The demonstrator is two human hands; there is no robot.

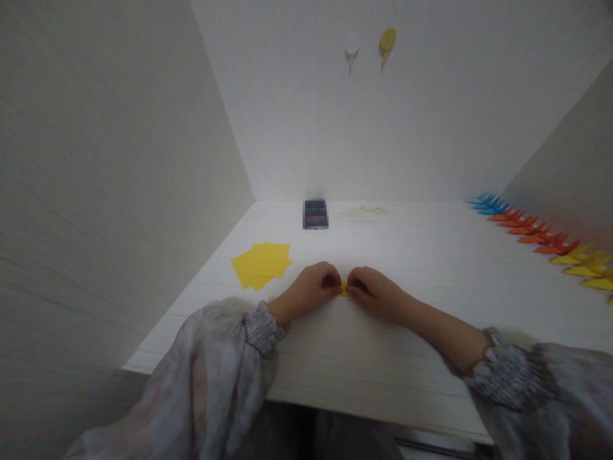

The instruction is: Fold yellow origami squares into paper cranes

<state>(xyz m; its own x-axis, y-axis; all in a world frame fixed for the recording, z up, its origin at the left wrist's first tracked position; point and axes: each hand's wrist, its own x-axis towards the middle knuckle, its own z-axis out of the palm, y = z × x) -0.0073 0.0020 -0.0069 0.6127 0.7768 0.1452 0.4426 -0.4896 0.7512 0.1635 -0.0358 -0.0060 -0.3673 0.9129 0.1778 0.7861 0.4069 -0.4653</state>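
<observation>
A small folded piece of yellow paper lies on the white table, pinched from both sides. My left hand grips its left end with curled fingers. My right hand grips its right end the same way. Most of the paper is hidden between the fingertips. Both hands rest on the tabletop near its middle.
A loose stack of yellow square sheets lies to the left. A dark phone lies at the back. Along the right edge runs a row of folded paper pieces: blue, orange, yellow. Walls close in left, back and right.
</observation>
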